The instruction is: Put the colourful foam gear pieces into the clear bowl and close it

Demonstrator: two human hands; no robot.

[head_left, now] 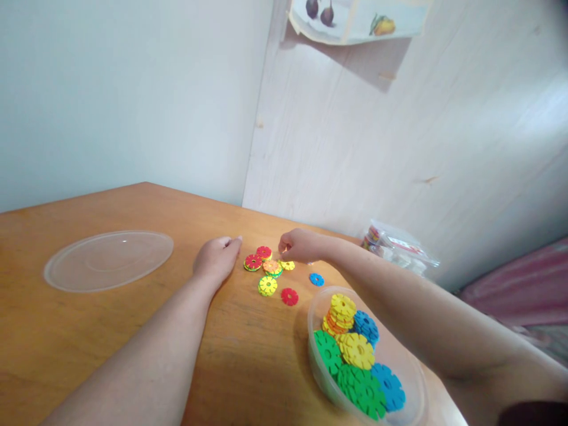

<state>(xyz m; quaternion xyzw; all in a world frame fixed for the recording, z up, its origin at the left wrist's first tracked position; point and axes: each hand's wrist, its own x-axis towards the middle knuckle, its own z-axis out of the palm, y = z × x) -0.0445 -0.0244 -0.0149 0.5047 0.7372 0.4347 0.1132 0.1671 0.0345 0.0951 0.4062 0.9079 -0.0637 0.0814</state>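
My left hand (pixel 217 259) rests on the table with its fingers curled and thumb forward, left of the small notched plastic discs. Whatever it may hold is hidden. My right hand (pixel 299 245) is pinched just behind a yellow disc (pixel 288 265); I cannot make out anything between its fingertips. Two small stacks topped with red discs (pixel 253 262) lie between my hands. An orange-topped stack (pixel 272 267) and a yellow-topped stack (pixel 267 286) sit nearer me. A single red disc (pixel 290 296) and a blue disc (pixel 316 279) lie apart to the right.
A clear plastic tub (pixel 316 355) of stacked yellow, green, blue and orange discs stands at the front right, under my right forearm. A clear round lid (pixel 109 260) lies at the left. Plastic packages (pixel 399 245) sit beyond my right arm. Walls border the wooden table (pixel 239 355).
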